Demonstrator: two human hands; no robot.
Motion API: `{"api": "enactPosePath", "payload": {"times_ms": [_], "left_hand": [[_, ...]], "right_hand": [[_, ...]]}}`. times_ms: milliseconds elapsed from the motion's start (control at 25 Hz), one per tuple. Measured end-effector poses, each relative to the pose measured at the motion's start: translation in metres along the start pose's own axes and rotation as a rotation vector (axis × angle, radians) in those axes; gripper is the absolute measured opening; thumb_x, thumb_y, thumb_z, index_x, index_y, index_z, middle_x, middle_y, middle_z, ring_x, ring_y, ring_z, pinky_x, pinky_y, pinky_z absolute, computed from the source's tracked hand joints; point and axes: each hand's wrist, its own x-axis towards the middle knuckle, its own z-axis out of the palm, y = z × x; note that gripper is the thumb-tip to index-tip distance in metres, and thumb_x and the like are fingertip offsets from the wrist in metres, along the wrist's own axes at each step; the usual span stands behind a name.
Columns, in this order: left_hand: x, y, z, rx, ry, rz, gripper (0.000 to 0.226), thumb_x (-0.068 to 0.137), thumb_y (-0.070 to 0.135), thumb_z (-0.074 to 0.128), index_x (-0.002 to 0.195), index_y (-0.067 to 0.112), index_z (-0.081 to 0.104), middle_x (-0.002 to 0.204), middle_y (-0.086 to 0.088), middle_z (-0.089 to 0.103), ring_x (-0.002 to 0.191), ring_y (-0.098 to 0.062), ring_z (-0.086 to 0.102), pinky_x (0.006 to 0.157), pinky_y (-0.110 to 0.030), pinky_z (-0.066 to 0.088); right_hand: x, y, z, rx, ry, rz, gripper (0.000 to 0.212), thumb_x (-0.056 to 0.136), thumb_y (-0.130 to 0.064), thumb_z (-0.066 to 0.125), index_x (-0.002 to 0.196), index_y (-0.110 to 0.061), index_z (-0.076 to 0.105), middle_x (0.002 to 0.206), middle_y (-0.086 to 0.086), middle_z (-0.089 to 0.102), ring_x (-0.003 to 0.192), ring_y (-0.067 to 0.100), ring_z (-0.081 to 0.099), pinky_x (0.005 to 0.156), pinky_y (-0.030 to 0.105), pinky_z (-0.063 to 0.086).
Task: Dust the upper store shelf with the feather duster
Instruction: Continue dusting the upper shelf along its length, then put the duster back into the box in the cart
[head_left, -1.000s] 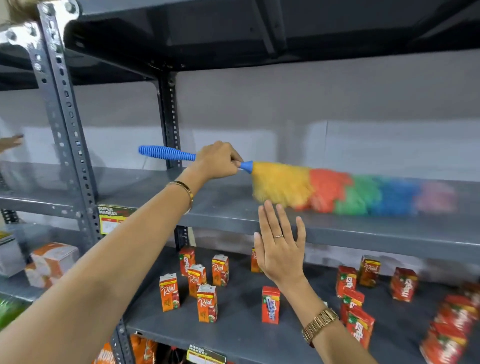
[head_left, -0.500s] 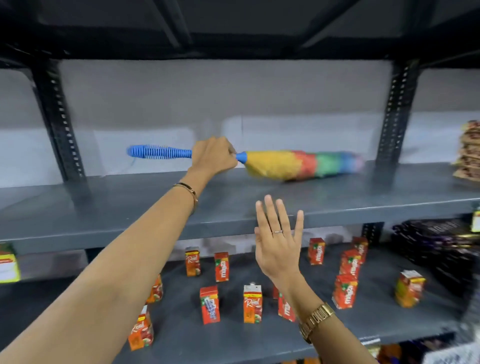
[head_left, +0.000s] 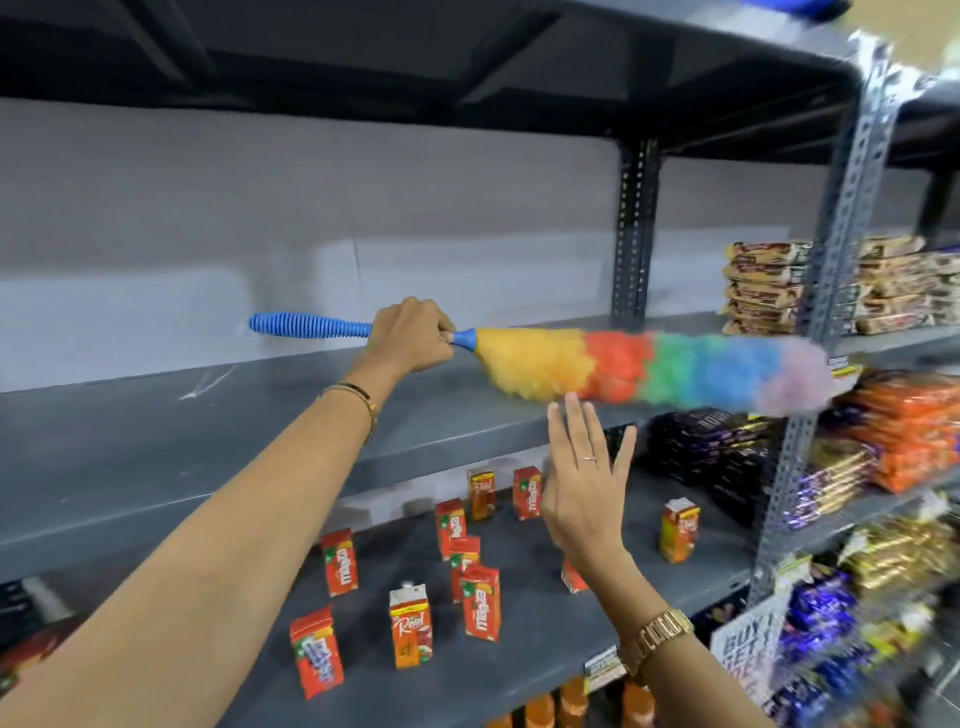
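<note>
Head view: left hand (head_left: 410, 338) grips 1 feather duster (head_left: 649, 370); right hand (head_left: 587, 488) open, fingers spread.

Left hand (head_left: 410, 338) gripping rainbow feather duster (head_left: 649, 366) over grey upper shelf (head_left: 208, 441), right hand (head_left: 587, 483) raised flat, fingers spread

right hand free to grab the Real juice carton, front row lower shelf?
Probably yes. The right hand is open and empty, raised in front of the upper shelf edge. The Real juice carton stands below-left of it, top clear, with gaps to the neighbouring cartons.
</note>
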Motion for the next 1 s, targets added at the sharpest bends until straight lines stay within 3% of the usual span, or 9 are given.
{"api": "enactPosePath", "payload": {"times_ms": [160,280,400,560,680,760,840,920,1000], "left_hand": [[0.006,0.034,-0.003,0.09,0.157,0.133,0.018,0.074,0.016,0.049,0.067,0.013,0.065,0.078,-0.011,0.071,0.065,-0.033,0.052,0.054,-0.028,0.025],[0.006,0.049,-0.004,-0.036,0.19,0.282,0.037,0.068,0.022,0.038,0.08,0.015,0.072,0.074,-0.01,0.07,0.073,-0.034,0.059,0.057,-0.027,0.026],[0.0,0.091,0.007,-0.036,0.125,0.504,0.031,0.073,0.025,0.044,0.084,0.013,0.07,0.077,-0.01,0.07,0.075,-0.033,0.062,0.056,-0.028,0.025],[-0.012,0.168,0.034,0.205,-0.002,0.773,0.018,0.076,0.024,0.054,0.081,0.016,0.069,0.078,-0.003,0.07,0.066,-0.028,0.061,0.048,-0.023,0.023],[-0.03,0.229,0.066,0.303,-0.146,0.921,0.016,0.07,0.026,0.055,0.066,0.012,0.063,0.076,-0.002,0.07,0.057,-0.027,0.057,0.045,-0.021,0.021],[-0.045,0.265,0.094,0.291,-0.25,1.012,0.025,0.066,0.026,0.057,0.051,0.012,0.044,0.072,-0.003,0.069,0.046,-0.023,0.045,0.041,-0.021,0.017],[-0.063,0.29,0.128,0.288,-0.34,1.106,0.024,0.067,0.026,0.057,0.053,0.013,0.044,0.074,-0.004,0.069,0.047,-0.023,0.044,0.041,-0.022,0.015],[-0.085,0.311,0.169,0.279,-0.436,1.187,0.013,0.071,0.026,0.057,0.068,0.014,0.061,0.081,-0.005,0.07,0.054,-0.026,0.051,0.042,-0.023,0.018],[-0.111,0.33,0.214,0.271,-0.519,1.254,0.018,0.074,0.025,0.056,0.079,0.013,0.068,0.087,-0.007,0.071,0.064,-0.029,0.062,0.043,-0.025,0.019]], "right_hand": [[0.003,0.028,-0.016,0.023,0.074,0.158,0.054,0.086,-0.015,0.03,0.136,0.003,0.038,0.144,0.021,0.035,0.132,0.033,0.031,0.104,0.063,0.012],[0.002,0.059,-0.029,0.012,0.183,0.261,0.054,0.091,-0.023,0.032,0.139,0.004,0.033,0.145,0.023,0.032,0.134,0.034,0.026,0.107,0.059,0.008],[-0.014,0.097,-0.043,-0.059,0.221,0.384,0.064,0.087,-0.028,0.039,0.143,-0.001,0.024,0.149,0.021,0.027,0.137,0.033,0.019,0.107,0.061,0.01],[-0.062,0.146,-0.057,-0.185,0.049,0.485,0.081,0.073,-0.033,0.052,0.142,0.001,0.025,0.148,0.02,0.027,0.135,0.035,0.024,0.105,0.064,0.016],[-0.112,0.178,-0.063,-0.218,-0.121,0.567,0.084,0.073,-0.047,0.04,0.138,0.006,0.032,0.146,0.022,0.031,0.133,0.04,0.029,0.105,0.065,0.011],[-0.148,0.198,-0.067,-0.238,-0.239,0.624,0.083,0.075,-0.052,0.035,0.135,0.006,0.039,0.143,0.023,0.037,0.13,0.041,0.033,0.105,0.065,0.013],[-0.187,0.213,-0.075,-0.252,-0.339,0.646,0.082,0.074,-0.052,0.037,0.131,0.006,0.044,0.139,0.025,0.041,0.127,0.042,0.038,0.103,0.066,0.016],[-0.227,0.226,-0.082,-0.281,-0.414,0.691,0.071,0.078,-0.042,0.045,0.127,0.008,0.048,0.135,0.026,0.045,0.122,0.044,0.044,0.099,0.068,0.02],[-0.27,0.238,-0.088,-0.344,-0.428,0.776,0.047,0.081,-0.012,0.065,0.122,0.009,0.053,0.133,0.027,0.046,0.117,0.045,0.049,0.093,0.072,0.027]]}}
